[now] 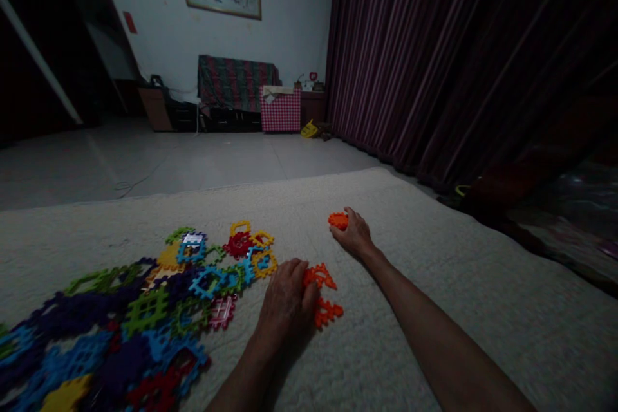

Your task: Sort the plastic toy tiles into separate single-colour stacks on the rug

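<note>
My right hand is farther out on the pale quilted cover, its thumb and fingers closed around the edge of an orange notched plastic tile. Nearer to me, my left hand bends its fingers and thumb over more orange plastic pieces. One toothed orange piece pokes out past its fingertips, and another orange piece shows beside the thumb. Parts of both are hidden under this hand. To its left spreads a loose heap of interlocking plastic tiles in green, blue, purple, red and yellow.
The quilted cover stretches under both arms. Beyond its far edge is a tiled floor. Dark striped curtains hang at the right. Low furniture with a red checked cloth stands by the far wall, near a yellow object.
</note>
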{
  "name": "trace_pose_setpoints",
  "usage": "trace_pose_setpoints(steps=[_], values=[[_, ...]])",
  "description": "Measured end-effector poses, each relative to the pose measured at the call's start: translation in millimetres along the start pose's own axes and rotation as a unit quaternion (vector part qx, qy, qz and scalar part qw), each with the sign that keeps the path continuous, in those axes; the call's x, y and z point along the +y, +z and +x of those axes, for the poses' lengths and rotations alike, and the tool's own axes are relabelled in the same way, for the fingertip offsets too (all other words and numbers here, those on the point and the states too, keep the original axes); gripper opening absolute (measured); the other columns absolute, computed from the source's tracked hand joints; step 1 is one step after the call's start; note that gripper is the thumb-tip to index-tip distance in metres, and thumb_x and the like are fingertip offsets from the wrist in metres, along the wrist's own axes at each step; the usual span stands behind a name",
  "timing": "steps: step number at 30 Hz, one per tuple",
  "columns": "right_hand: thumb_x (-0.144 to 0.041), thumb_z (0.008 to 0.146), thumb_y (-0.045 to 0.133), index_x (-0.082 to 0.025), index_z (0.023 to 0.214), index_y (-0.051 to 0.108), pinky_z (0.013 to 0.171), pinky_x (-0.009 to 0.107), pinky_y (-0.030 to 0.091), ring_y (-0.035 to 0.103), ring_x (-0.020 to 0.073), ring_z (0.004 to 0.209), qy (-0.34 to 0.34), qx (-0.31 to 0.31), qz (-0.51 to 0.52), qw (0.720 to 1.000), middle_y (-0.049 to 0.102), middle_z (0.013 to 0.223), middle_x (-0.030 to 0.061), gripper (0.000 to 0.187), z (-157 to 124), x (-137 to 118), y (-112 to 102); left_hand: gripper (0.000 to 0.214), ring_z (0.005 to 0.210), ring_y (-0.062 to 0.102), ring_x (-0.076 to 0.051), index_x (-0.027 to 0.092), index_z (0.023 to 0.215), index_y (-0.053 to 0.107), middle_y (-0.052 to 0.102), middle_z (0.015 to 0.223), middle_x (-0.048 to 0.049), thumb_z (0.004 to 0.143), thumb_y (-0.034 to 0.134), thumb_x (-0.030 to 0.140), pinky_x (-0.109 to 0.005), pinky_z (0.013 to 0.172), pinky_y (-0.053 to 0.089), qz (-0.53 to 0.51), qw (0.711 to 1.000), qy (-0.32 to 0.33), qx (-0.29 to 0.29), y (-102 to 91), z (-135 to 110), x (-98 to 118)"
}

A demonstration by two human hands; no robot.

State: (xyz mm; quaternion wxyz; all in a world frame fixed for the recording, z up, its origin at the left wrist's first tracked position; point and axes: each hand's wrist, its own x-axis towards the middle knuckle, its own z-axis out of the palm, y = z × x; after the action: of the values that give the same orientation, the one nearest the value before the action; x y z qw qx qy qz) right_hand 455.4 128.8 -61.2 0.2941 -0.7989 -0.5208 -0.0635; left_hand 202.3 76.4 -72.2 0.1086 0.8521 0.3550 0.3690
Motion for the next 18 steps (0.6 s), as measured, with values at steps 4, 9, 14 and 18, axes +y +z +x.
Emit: trace_pose_setpoints(steps=[4,9,14,18], values=[[-0.042,0.081,0.063,-0.009,0.137,0.048,0.097,0.041,0.045,0.060,0.0316,0.112,0.004,-0.003,-0.024,1.000,0.063,0.123,0.0199,0.067,1,0,2,0.035,0.111,0.062,-0.028,0.015,0.120,0.065,0.067,0.121,-0.0142,0.088,0.058,0.029,-0.047,0.099,0.052,-0.009,1.000,0.002,-0.002,-0.4,0,-1],[-0.040,0.080,0.064,-0.011,0.133,0.051,0.094,0.036,0.045,0.061,0.0286,0.109,0.013,0.014,-0.025,0.999,0.065,0.120,0.0180,0.062,5,4,1,0.040,0.114,0.062,-0.027,0.018,0.123,0.063,0.066,0.122,-0.0139,0.087,0.061,0.035,-0.046,0.101,0.051,-0.033,0.999,-0.002,0.022,3.2,-3,-4],[-0.043,0.082,0.063,-0.014,0.133,0.051,0.090,0.038,0.046,0.063,0.0291,0.104,0.059,0.024,-0.044,0.997,0.066,0.116,0.0180,0.060,10,14,-6,0.041,0.110,0.064,-0.027,0.018,0.120,0.065,0.069,0.119,-0.0129,0.087,0.059,0.043,-0.045,0.099,0.052,-0.124,0.989,-0.067,0.042,-0.7,2,-3],[-0.043,0.081,0.063,-0.015,0.130,0.054,0.093,0.044,0.045,0.060,0.0320,0.108,0.068,0.021,-0.048,0.996,0.062,0.120,0.0189,0.057,9,19,-8,0.039,0.102,0.068,-0.024,0.017,0.112,0.069,0.073,0.110,-0.0117,0.094,0.045,0.041,-0.040,0.093,0.054,-0.217,0.951,-0.205,0.079,-10.4,11,-3]])
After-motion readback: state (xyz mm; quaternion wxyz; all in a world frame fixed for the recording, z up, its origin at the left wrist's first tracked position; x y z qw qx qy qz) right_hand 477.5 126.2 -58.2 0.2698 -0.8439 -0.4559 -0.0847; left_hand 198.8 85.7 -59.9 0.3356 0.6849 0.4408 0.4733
